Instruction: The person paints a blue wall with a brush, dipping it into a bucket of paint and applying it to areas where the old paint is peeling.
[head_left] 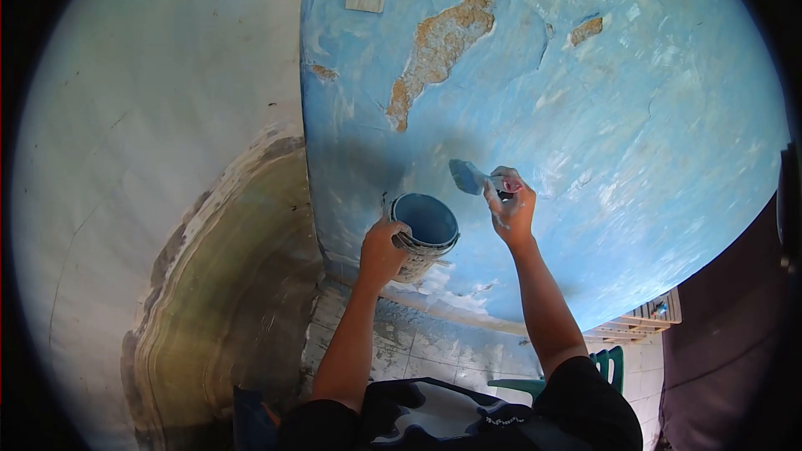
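Note:
My left hand [384, 252] grips the rim and side of a paint-smeared bucket [415, 260], its fingers closed on the left edge. The bucket is tilted so that its blue-coated inside faces me. To the right and a little higher, my right hand [512, 207] is closed around the handle of a paintbrush [469, 177]. Blue covers the brush's wide head, which points left, close to the blue wall [601, 167]. Pale paint is smeared on the right hand's fingers and thumb. A reddish bit of the handle shows between the fingers.
Bare patches [443, 42] of broken plaster mark the blue wall above. At left, a whitish wall [167, 58] meets it in a corner, stained brown lower down. Below are a tiled floor [426, 351], a green plastic chair [614, 367], a wooden slatted rack [639, 321] and a dark curtain [718, 342].

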Motion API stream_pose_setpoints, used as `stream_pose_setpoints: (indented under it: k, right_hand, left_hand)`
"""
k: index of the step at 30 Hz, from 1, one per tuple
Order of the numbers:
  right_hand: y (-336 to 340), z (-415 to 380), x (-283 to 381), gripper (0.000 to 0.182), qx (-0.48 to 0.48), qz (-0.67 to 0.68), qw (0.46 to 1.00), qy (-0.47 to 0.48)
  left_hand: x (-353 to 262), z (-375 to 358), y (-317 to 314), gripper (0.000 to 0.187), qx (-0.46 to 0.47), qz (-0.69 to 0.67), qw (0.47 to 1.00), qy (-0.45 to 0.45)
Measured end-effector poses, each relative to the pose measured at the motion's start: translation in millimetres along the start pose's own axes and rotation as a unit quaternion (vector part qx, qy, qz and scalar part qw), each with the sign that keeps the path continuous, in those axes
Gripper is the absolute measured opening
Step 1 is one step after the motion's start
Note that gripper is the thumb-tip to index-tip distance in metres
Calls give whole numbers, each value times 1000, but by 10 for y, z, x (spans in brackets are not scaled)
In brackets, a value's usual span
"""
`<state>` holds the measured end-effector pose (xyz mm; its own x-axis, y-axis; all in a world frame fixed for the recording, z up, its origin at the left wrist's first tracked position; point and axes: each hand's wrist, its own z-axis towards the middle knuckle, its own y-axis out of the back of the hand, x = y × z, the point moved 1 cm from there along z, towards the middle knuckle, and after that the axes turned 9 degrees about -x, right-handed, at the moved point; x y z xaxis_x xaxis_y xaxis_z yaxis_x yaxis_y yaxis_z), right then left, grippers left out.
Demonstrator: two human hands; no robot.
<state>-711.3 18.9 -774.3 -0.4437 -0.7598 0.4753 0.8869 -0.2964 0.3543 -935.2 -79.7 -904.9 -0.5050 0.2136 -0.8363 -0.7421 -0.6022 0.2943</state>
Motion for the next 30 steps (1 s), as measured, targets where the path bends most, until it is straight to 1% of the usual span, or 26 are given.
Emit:
stream_pose_setpoints:
  k: [1,2,4,5,7,8,10,11,13,14,15,17,19,20,23,25,27,29,30]
  right_hand:
    - [-49,68,-66,17,2,2,1000,4]
    - [-124,116,-169,16,24,9,999,35]
    - [-309,179,-357,17,71,22,994,81]
    - [-364,213,-454,17,72,20,994,80]
    - [-413,263,-499,24,157,-76,971,163]
    - [-375,269,-525,24,157,-79,971,162]
    - [-250,383,-331,28,103,-119,964,214]
    - [-207,400,-277,28,104,-120,963,217]
    - [-96,317,-216,26,40,-131,974,179]
    - [-100,257,-193,24,32,-97,975,199]
    - [-146,161,-222,24,33,-98,975,199]
    - [-339,-116,-425,23,159,-104,970,152]
    - [-518,-412,-662,24,249,-142,953,102]
    - [-591,-525,-779,26,271,-142,948,89]
    - [-645,-502,-940,25,275,-163,943,88]
    - [-540,-209,-834,24,230,-151,953,125]
    - [-342,129,-596,25,110,-114,974,160]
    - [-114,352,-249,27,23,-133,977,167]
    - [-49,372,-181,25,-10,-146,972,184]
  left_hand:
    - [15,38,-37,39,17,3,1000,2]
    - [30,64,-69,40,38,7,999,4]
    - [76,91,-149,40,39,6,999,9]
    - [102,86,-186,41,42,5,999,16]
    - [135,40,-226,42,34,1,999,10]
    - [150,13,-238,44,22,-2,1000,2]
    - [212,-49,-261,44,13,-7,1000,8]
    - [247,-82,-272,45,3,-12,1000,15]
    - [300,-174,-255,44,-10,-27,999,33]
    - [335,-223,-239,43,-19,-38,998,50]
    - [369,-251,-221,43,-19,-39,998,51]
    - [447,-300,-184,44,-30,-53,994,88]
    - [494,-352,-136,44,-32,-26,996,78]
    - [509,-356,-118,44,-36,-2,997,68]
    - [542,-391,-128,45,-33,40,998,44]
    - [558,-399,-146,42,-25,38,998,42]
    - [546,-385,-179,40,-18,33,998,41]
    - [495,-370,-191,41,-11,13,998,63]
    - [478,-360,-197,41,-11,12,998,63]
